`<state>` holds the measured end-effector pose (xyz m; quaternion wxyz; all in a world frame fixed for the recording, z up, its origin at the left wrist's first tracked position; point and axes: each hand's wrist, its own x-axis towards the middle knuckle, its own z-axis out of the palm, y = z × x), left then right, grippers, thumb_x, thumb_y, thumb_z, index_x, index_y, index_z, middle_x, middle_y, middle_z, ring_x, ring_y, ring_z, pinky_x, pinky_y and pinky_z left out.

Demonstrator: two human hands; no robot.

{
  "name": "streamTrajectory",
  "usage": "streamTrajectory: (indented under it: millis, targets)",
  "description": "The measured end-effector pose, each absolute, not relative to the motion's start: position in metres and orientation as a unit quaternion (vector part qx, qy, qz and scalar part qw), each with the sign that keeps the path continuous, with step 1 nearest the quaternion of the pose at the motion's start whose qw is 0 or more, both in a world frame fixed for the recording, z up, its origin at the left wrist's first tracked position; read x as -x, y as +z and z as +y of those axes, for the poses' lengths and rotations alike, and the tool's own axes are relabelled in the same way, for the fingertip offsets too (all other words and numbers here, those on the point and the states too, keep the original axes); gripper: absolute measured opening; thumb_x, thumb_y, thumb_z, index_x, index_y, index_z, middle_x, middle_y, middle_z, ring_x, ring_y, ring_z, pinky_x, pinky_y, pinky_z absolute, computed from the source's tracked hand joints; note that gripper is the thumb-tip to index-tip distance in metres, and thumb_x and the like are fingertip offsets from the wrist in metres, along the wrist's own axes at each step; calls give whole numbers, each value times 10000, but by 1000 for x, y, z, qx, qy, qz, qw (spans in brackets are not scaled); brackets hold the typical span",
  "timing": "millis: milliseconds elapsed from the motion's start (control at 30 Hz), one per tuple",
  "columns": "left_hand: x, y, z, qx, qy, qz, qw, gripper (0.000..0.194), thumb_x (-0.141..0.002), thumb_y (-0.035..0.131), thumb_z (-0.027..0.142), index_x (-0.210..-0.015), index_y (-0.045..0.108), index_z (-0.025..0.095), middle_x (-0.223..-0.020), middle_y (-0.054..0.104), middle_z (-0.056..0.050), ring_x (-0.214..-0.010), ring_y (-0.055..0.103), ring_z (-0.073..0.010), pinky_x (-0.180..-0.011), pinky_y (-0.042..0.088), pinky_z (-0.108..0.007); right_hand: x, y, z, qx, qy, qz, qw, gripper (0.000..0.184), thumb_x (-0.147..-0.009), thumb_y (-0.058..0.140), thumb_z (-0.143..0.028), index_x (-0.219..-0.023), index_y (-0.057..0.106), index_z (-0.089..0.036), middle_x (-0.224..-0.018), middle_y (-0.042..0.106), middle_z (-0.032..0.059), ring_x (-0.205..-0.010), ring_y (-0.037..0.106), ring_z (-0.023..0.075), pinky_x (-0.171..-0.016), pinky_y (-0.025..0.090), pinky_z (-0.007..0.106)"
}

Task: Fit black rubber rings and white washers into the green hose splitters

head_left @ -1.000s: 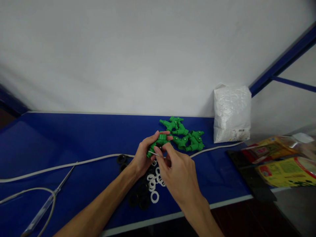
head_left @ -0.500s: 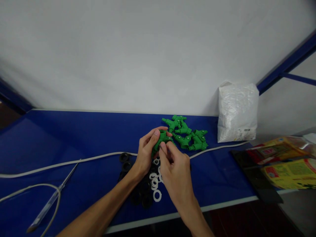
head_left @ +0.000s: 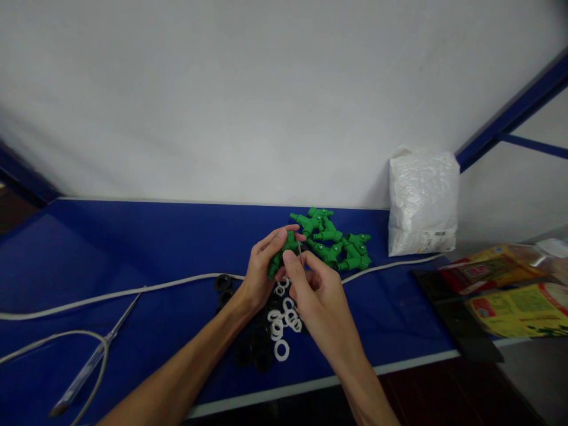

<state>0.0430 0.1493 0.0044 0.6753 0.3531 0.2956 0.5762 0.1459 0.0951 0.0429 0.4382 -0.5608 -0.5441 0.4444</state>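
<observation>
My left hand (head_left: 257, 269) is closed around a green plastic Y-shaped hose fitting (head_left: 278, 260), holding it above the table. My right hand (head_left: 320, 290) is pinched at the fitting's right side, with a thin metallic shaft (head_left: 300, 251) showing past its fingertips. What kind of tool the shaft belongs to is hidden by the fingers. Beneath the hands lie several white ring washers (head_left: 281, 350) and several black rings (head_left: 262, 357). Behind my right hand, more green Y fittings (head_left: 329, 232) are heaped on the blue tabletop.
A white cable (head_left: 168, 284) crosses the blue table (head_left: 168, 236). At the left lies a clear-handled pointed tool (head_left: 89, 370) under a looped cord (head_left: 105, 361). A white plastic-wrapped package (head_left: 422, 201) stands against the wall; colourful packets (head_left: 517, 310) rest at the right edge.
The held fitting has turned in my left hand, so its wide opening no longer faces me. My right hand has shifted slightly, and the thin shaft now points upward.
</observation>
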Motion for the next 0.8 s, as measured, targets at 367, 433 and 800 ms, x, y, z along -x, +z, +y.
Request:
streamTrajectory:
  millis: [367,433,800]
  targets:
    - [-42,5,156,-314,563,280,711,390,-877,678,445,-1074,750,116,-1053,748,-133,-407,332,23,-392,191,-191,-210,61,84,542,189,-771,277,228,-981,443,-222,-1025,667,-203,-743,697,20,-611,656,155,-593,523,250]
    - [-41,3,157,-330,565,283,702,398,-886,664,454,-1088,750,122,-1064,746,-136,-408,332,19,-389,180,-197,-218,67,85,512,127,-813,246,276,-977,464,-201,-1117,701,-211,-868,765,53,-696,720,180,-691,577,285]
    - [-41,2,156,-348,565,286,692,397,-872,679,451,-1082,760,123,-1033,745,-133,-437,349,1,-389,179,-193,-224,85,89,455,-49,-873,168,331,-969,490,-160,-1196,727,-200,-972,782,87,-657,736,205,-602,618,338]
